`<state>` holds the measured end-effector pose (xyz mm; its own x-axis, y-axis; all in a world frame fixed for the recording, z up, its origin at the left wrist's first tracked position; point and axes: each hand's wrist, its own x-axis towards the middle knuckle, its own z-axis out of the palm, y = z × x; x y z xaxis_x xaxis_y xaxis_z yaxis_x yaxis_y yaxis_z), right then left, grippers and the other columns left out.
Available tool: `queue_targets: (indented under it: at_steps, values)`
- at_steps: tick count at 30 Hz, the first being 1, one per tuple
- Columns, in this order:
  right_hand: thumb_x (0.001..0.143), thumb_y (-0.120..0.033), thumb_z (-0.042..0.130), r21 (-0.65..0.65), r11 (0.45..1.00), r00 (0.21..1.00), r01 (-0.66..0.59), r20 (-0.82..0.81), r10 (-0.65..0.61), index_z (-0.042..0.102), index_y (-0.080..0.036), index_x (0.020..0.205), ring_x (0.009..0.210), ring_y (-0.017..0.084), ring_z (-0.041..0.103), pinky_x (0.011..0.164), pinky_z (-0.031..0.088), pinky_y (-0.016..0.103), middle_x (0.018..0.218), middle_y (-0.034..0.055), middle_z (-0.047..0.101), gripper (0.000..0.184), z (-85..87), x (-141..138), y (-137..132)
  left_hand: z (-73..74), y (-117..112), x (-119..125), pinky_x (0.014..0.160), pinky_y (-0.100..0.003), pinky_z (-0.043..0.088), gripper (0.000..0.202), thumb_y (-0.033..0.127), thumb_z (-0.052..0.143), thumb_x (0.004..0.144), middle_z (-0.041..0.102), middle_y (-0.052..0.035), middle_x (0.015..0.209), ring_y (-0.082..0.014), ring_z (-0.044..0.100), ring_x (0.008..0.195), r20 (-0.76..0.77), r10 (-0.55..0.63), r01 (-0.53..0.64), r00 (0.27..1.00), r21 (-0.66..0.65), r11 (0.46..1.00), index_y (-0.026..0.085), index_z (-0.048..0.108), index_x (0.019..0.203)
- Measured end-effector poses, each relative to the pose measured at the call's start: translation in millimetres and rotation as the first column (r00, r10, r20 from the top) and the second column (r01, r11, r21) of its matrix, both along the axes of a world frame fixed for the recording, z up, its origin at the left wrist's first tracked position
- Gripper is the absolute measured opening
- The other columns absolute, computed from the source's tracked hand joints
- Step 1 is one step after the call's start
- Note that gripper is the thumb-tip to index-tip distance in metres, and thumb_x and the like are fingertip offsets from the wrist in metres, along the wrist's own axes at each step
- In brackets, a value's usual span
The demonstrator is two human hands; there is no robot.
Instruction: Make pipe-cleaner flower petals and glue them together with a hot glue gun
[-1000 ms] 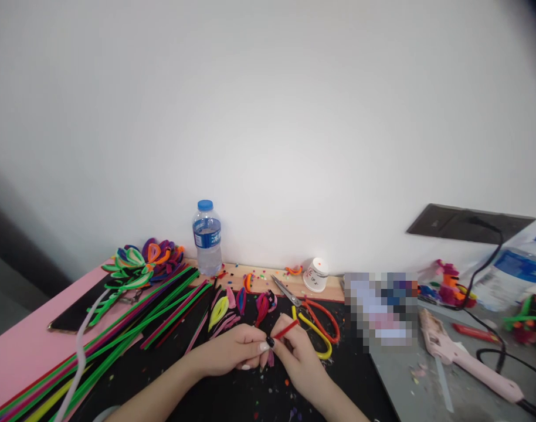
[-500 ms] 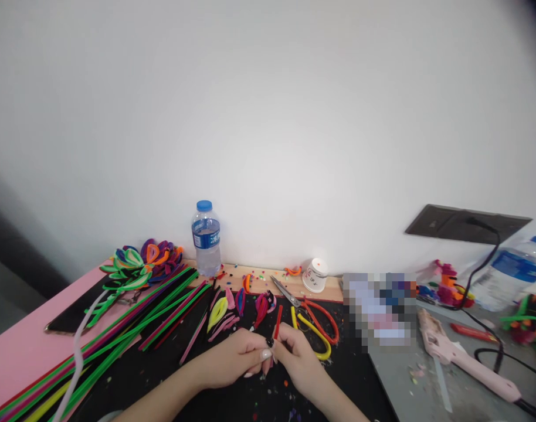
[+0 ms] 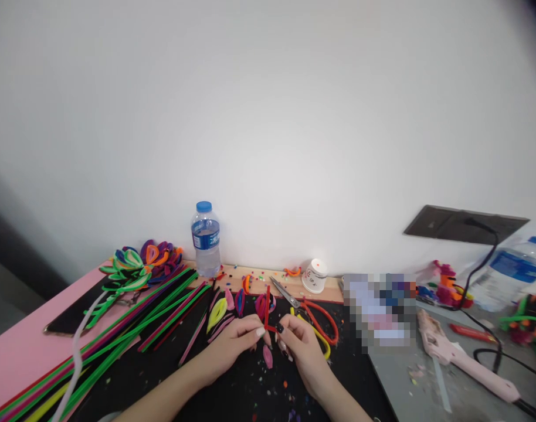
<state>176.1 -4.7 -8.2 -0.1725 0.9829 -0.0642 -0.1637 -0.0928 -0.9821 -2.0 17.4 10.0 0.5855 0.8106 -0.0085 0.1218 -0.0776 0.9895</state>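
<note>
A red pipe cleaner (image 3: 267,305), bent into an L, is between my hands: one leg stands upright, the short one points right. My left hand (image 3: 244,340) pinches it near the bend. The end of the short leg is in the thumb and fingers of my right hand (image 3: 301,346). Just below the fingertips shows a pink pipe-cleaner loop (image 3: 268,356); whether it touches a hand I cannot tell. Beyond my hands lie a magenta loop bundle (image 3: 261,306), a yellow loop (image 3: 216,315) and scissors (image 3: 286,292) with red-and-yellow handles.
Long pipe cleaners (image 3: 131,331) and finished looped flowers (image 3: 140,264) lie at left over a phone (image 3: 68,319). A water bottle (image 3: 206,246) and a paper cup (image 3: 315,275) stand by the wall. A pink glue gun (image 3: 470,366) with a black cord rests on the grey surface at right.
My hands have moved slightly apart. The red pipe cleaner, earlier upright by my right hand, now shows a bend between both hands. The pink loop below has come into view.
</note>
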Motion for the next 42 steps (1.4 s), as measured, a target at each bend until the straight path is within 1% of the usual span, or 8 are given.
queue_targets:
  at_steps: [5,10,14,18,23,27,36,42]
  values:
    - [0.071,-0.037,0.066,-0.037,0.996,0.997,0.080,0.021,-0.079,0.047,-0.017,0.057,0.040,0.005,0.027,0.041,0.017,0.019,0.044,-0.0077,0.041,0.031,2.4,-2.0,-0.2,0.2,0.3,0.2,0.069,-0.023,0.033,0.032,0.042,0.049,0.084,0.049,0.0007,0.077,-0.0143,0.046,0.074,0.020,-0.030,0.030,0.999,0.017,0.999,0.017,0.070,0.079]
    - [0.071,-0.040,0.067,-0.056,0.995,0.994,0.088,-0.065,-0.091,0.054,-0.014,0.059,0.038,0.004,0.028,0.039,0.016,0.019,0.044,-0.0050,0.048,0.031,0.3,-0.4,1.7,-5.2,-0.9,2.9,0.053,-0.021,0.034,0.035,0.046,0.056,0.079,0.053,0.0031,0.055,-0.0099,0.044,0.051,0.066,-0.067,0.076,0.996,-0.153,0.985,0.013,0.066,0.074]
    - [0.069,-0.038,0.071,-0.028,0.998,0.995,0.047,-0.091,-0.050,0.058,-0.013,0.068,0.039,0.004,0.032,0.037,0.020,0.018,0.053,-0.0036,0.054,0.028,-0.9,-2.2,2.9,-10.4,-1.1,6.7,0.055,-0.023,0.039,0.033,0.045,0.063,0.073,0.065,-0.0012,0.062,-0.0116,0.053,0.051,0.197,-0.038,0.084,0.980,-0.232,0.969,0.013,0.062,0.080]
    - [0.058,-0.025,0.080,-0.006,0.999,0.995,-0.042,-0.087,0.041,0.051,-0.017,0.074,0.044,0.007,0.048,0.042,0.032,0.017,0.058,-0.0051,0.058,0.034,-1.4,-7.5,2.6,-11.7,-1.2,8.0,0.056,-0.024,0.041,0.032,0.044,0.067,0.071,0.064,0.0005,0.059,-0.0128,0.057,0.054,0.263,0.035,0.040,0.964,-0.275,0.960,0.014,0.058,0.080]
    - [0.066,-0.024,0.071,-0.005,0.989,0.985,-0.145,-0.096,0.144,0.044,-0.020,0.080,0.040,0.008,0.050,0.043,0.036,0.019,0.051,-0.0079,0.058,0.031,-2.8,-9.3,2.5,-10.9,-3.1,8.4,0.056,-0.025,0.045,0.031,0.043,0.067,0.070,0.060,0.0036,0.061,-0.0142,0.061,0.058,0.227,0.117,-0.034,0.967,-0.338,0.941,0.016,0.054,0.079]
    - [0.070,-0.019,0.065,0.019,0.988,0.980,-0.155,-0.122,0.156,0.046,-0.019,0.081,0.042,0.008,0.051,0.047,0.040,0.020,0.049,-0.0102,0.054,0.023,-4.1,-9.0,1.8,-10.5,-3.6,9.7,0.056,-0.025,0.048,0.029,0.043,0.066,0.070,0.057,0.0044,0.058,-0.0135,0.061,0.055,0.185,0.174,-0.100,0.967,-0.352,0.931,0.016,0.054,0.073]
    - [0.071,-0.020,0.066,-0.001,0.987,0.987,-0.159,0.017,0.159,0.049,-0.017,0.069,0.041,0.007,0.044,0.045,0.031,0.018,0.047,-0.0078,0.052,0.018,-0.8,-8.6,1.4,-12.9,-3.4,12.0,0.057,-0.027,0.049,0.025,0.040,0.064,0.072,0.057,0.0030,0.060,-0.0143,0.060,0.054,0.161,0.233,-0.172,0.959,-0.324,0.930,0.016,0.058,0.068]
    - [0.077,-0.021,0.059,0.004,0.973,0.964,-0.229,0.143,0.226,0.051,-0.016,0.066,0.044,0.007,0.040,0.045,0.026,0.019,0.051,-0.0040,0.054,0.015,-1.2,-5.4,-0.1,-14.2,-2.1,11.1,0.054,-0.025,0.047,0.024,0.037,0.066,0.070,0.054,0.0036,0.052,-0.0133,0.054,0.051,0.101,0.274,-0.241,0.956,-0.259,0.935,0.016,0.059,0.059]
